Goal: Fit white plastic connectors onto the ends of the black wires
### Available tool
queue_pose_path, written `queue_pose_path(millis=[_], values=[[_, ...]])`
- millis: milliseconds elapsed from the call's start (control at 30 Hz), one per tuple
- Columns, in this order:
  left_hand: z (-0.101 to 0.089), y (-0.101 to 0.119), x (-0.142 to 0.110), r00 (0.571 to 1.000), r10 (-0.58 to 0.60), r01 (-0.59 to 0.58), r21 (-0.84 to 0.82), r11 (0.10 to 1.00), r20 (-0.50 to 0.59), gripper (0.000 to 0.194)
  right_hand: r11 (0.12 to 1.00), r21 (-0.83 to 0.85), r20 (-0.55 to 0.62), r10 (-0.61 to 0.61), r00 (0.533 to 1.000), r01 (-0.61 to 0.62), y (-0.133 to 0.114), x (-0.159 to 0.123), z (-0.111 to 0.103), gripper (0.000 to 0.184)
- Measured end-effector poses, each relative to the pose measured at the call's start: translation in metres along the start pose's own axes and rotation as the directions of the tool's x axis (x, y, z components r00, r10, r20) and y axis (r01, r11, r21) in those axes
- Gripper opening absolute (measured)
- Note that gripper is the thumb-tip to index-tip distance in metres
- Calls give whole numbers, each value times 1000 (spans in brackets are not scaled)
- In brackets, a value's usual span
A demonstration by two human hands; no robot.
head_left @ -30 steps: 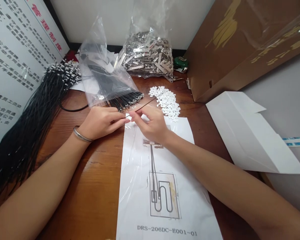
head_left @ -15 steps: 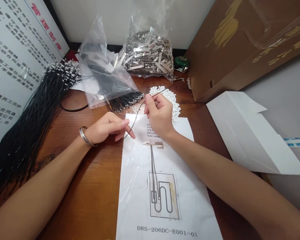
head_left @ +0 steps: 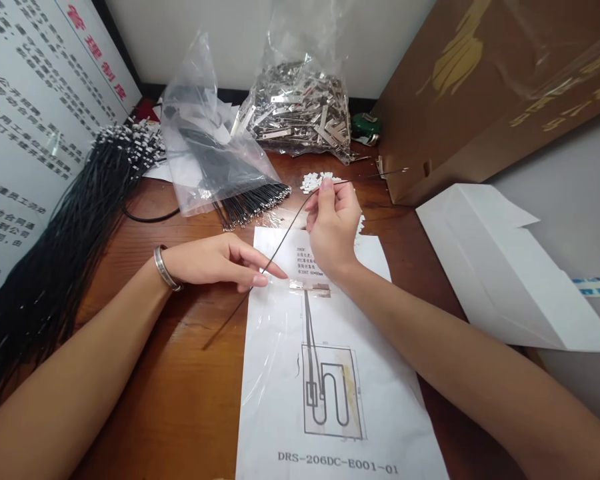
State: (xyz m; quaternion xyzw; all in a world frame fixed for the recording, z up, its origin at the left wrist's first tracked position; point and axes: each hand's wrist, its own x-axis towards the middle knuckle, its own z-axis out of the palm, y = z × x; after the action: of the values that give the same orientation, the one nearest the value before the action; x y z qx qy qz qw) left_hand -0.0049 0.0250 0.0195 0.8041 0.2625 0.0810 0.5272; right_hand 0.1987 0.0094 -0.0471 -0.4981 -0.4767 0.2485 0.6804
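Observation:
A thin black wire (head_left: 291, 230) runs slantwise across both my hands. My right hand (head_left: 334, 223) pinches it between thumb and index finger, above the top of the printed sheet (head_left: 270, 373). From this pinch one end sticks out to the right, with a small light tip. My left hand (head_left: 223, 263), a metal bangle on its wrist, has the wire passing between its thumb and its outstretched index finger. The other end of the wire slants down to the left over the wooden table (head_left: 180, 400). A pile of small white connector housings (head_left: 316, 181) lies partly hidden behind my right hand.
A clear bag of metal strips (head_left: 300, 113) stands at the back, beside a green tape measure (head_left: 365, 127). Bundled black wires (head_left: 253, 203) poke from another plastic bag (head_left: 195, 160). More wires (head_left: 55, 280) hang at left. A brown box (head_left: 430, 113) and folded white card (head_left: 500, 273) are right.
My right hand has moved slightly right, drawing the wire along. My left hand has straightened its fingers and shifted right. The wire's lower end now shows over the table.

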Motion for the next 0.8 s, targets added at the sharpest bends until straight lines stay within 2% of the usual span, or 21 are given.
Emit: queue_pose_path(millis=[33, 67, 100, 200, 300, 367, 433, 533, 700, 800], values=[[0, 0, 0, 992, -33, 40, -53, 998, 126, 37, 998, 47, 37, 33, 999, -35, -4, -1, 1, 40], [0, 0, 0, 980, -55, 76, -102, 992, 192, 39, 994, 82, 107, 58, 993, -67, -8, -3, 2, 40], [1, 0, 0, 980, -70, 98, -147, 984, 186, 40, 991, 99, 198, 70, 978, -91, -13, -5, 3, 40], [6, -2, 0, 996, -81, 70, -244, 967, -36, 36, 990, 92, 445, 52, 894, -103, -24, -12, 4, 43], [14, -5, 2, 977, -86, 32, -263, 964, -194, 32, 994, 71, 589, 27, 808, -85, -28, -14, 3, 43], [19, -6, 3, 957, -83, 17, -233, 972, -279, 32, 992, 78, 608, 30, 793, -98, -28, -13, 2, 41], [22, -6, 4, 945, -63, 1, -188, 982, -321, 34, 985, 101, 587, 53, 808, -138, -27, -12, 2, 38], [22, -6, 5, 953, -36, -7, -141, 990, -300, 36, 971, 125, 582, 94, 808, -203, -28, -11, 2, 39], [18, -7, 5, 949, -46, -5, -160, 987, -312, 39, 962, 129, 665, 97, 741, -242, -29, -12, 3, 38], [17, -7, 4, 956, -56, 14, -143, 990, -289, 41, 935, 150, 617, 164, 770, -320, -27, -11, 3, 38]])
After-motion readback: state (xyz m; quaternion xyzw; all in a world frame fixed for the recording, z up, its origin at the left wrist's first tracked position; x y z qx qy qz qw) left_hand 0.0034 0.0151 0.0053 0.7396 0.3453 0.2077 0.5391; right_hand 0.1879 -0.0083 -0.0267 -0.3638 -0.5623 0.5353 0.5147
